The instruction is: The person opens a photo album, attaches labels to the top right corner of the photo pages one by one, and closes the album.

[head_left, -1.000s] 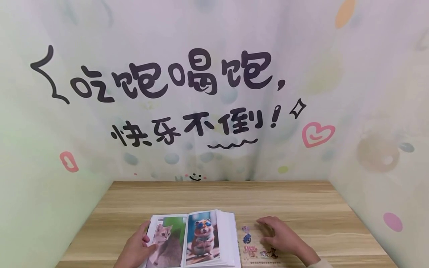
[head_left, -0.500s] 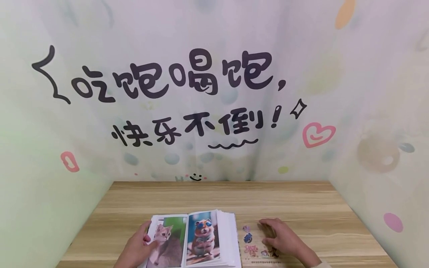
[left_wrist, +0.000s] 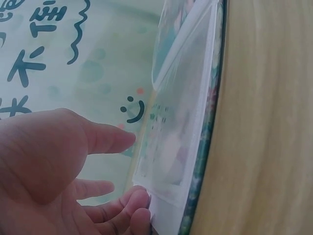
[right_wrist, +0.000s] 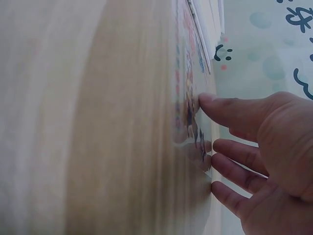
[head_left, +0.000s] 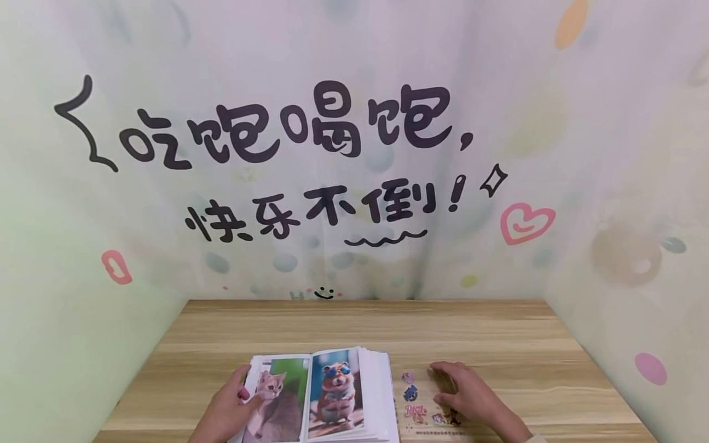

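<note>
A photo album (head_left: 378, 394) lies spread on the table, with a cat photo (head_left: 282, 400) on its left page and a photo of a hamster in sunglasses (head_left: 335, 389) on the right one. My left hand (head_left: 226, 406) rests at the album's left edge, thumb over the page. In the left wrist view its lower fingertips (left_wrist: 141, 215) touch the clear page sleeve (left_wrist: 171, 161) at the corner. To the album's right lies a clear sticker sheet (head_left: 414, 411) with small colourful prints. My right hand (head_left: 471, 394) rests over its right side, fingers loosely bent and spread apart, partly hiding the prints.
The wooden table (head_left: 365, 323) runs back to a pale printed curtain (head_left: 354, 264) with large dark lettering. Similar curtain walls stand close on the left and right sides.
My right hand has slid very slightly to the right over the sticker sheet. The left hand and the album look unchanged.
</note>
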Tool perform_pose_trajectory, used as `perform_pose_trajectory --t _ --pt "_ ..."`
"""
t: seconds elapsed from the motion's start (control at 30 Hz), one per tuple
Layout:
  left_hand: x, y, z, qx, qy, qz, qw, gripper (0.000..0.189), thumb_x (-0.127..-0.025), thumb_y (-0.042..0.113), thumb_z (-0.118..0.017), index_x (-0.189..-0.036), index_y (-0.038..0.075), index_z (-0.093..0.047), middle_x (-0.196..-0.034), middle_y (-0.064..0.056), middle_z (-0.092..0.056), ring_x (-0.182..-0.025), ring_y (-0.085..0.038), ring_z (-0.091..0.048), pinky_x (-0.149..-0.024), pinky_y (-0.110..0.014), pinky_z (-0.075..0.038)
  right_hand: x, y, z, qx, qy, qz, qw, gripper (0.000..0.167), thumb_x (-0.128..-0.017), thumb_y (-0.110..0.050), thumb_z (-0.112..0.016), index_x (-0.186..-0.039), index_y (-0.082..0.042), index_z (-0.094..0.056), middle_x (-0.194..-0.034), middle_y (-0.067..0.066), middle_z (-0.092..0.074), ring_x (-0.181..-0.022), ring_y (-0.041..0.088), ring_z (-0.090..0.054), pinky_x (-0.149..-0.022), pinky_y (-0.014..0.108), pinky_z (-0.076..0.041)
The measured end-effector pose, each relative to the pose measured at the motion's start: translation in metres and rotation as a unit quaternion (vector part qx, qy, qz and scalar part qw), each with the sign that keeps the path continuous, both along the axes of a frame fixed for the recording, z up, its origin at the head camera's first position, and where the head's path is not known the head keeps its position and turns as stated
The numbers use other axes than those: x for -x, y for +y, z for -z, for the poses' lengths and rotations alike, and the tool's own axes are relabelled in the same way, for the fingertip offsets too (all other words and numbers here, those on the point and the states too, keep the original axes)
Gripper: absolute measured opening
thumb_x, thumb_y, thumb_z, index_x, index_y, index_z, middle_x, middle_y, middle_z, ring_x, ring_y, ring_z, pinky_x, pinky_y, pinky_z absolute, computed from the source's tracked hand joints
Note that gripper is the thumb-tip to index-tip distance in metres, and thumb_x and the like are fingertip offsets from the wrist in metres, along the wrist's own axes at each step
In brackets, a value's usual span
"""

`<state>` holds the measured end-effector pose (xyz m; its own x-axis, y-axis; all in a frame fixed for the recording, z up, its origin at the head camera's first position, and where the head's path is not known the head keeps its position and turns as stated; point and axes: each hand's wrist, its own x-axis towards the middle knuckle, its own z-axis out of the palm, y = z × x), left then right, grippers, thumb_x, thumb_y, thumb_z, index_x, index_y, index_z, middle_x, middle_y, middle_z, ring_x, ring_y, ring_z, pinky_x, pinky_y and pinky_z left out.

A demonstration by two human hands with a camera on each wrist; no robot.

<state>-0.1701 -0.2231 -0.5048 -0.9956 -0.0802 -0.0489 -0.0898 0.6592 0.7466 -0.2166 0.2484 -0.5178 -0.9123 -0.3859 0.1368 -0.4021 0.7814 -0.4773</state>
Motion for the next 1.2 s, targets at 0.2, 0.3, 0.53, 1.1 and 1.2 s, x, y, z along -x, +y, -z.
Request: perform_pose_trajectory --t 0.2,0.3,0.53,1.1,1.2 --pt "0.001 0.000 0.000 0.003 -0.004 -0.002 1.0000 0.072 -0.085 0.014 -0.074 -0.145 -0.003 -0.038 -0.084 -0.004 -0.054 -0.069 -0.016 -0.048 -0.063 -0.030 -0.042 0.000 -0.001 -0.001 0.000 0.000 0.000 1.0000 0.056 -0.078 -0.019 -0.083 -0.127 -0.004 -0.063 -0.125 0.009 -0.067 -0.113 0.030 -0.061 -0.096 0.050 -0.048" --pt "0.001 0.000 0.000 -0.003 -0.006 -0.003 1.0000 0.072 -0.085 0.014 -0.074 -0.145 -0.003 -0.038 -0.085 -0.005 -0.054 -0.070 -0.016 -0.049 -0.062 -0.030 -0.043 -0.001 -0.001 -0.002 0.001 0.000 0.000 1.0000 0.056 -0.078 -0.019 -0.083 -0.128 -0.005 -0.062 -0.126 0.010 -0.066 -0.113 0.030 -0.061 -0.096 0.050 -0.048" --pt "0.001 -0.001 -0.004 -0.014 0.008 -0.007 0.9998 0.069 -0.086 0.012 -0.072 -0.145 -0.003 -0.038 -0.086 -0.007 -0.058 -0.069 -0.016 -0.051 -0.059 -0.029 -0.046 0.000 0.000 -0.001 0.009 -0.003 0.000 1.0000 0.056 -0.078 -0.019 -0.083 -0.128 -0.006 -0.062 -0.127 0.010 -0.066 -0.115 0.031 -0.060 -0.096 0.051 -0.048" --pt "0.009 0.030 -0.019 -0.047 0.042 0.010 0.9979 0.059 -0.090 0.015 -0.072 -0.140 -0.002 -0.045 -0.087 -0.003 -0.060 -0.072 -0.012 -0.055 -0.059 -0.025 -0.048 0.002 0.002 0.000 0.017 0.002 -0.015 0.9998 0.056 -0.077 -0.019 -0.083 -0.128 -0.007 -0.063 -0.120 0.003 -0.069 -0.100 0.019 -0.056 -0.085 0.035 -0.051" --pt "0.010 0.037 -0.020 -0.050 0.051 0.016 0.9973 0.056 -0.089 0.012 -0.072 -0.139 0.001 -0.048 -0.085 -0.001 -0.060 -0.070 -0.010 -0.053 -0.060 -0.024 -0.046 0.002 0.001 -0.001 0.018 0.005 -0.013 0.9997 0.057 -0.076 -0.019 -0.083 -0.128 -0.008 -0.063 -0.114 0.000 -0.068 -0.098 0.017 -0.054 -0.083 0.035 -0.049"
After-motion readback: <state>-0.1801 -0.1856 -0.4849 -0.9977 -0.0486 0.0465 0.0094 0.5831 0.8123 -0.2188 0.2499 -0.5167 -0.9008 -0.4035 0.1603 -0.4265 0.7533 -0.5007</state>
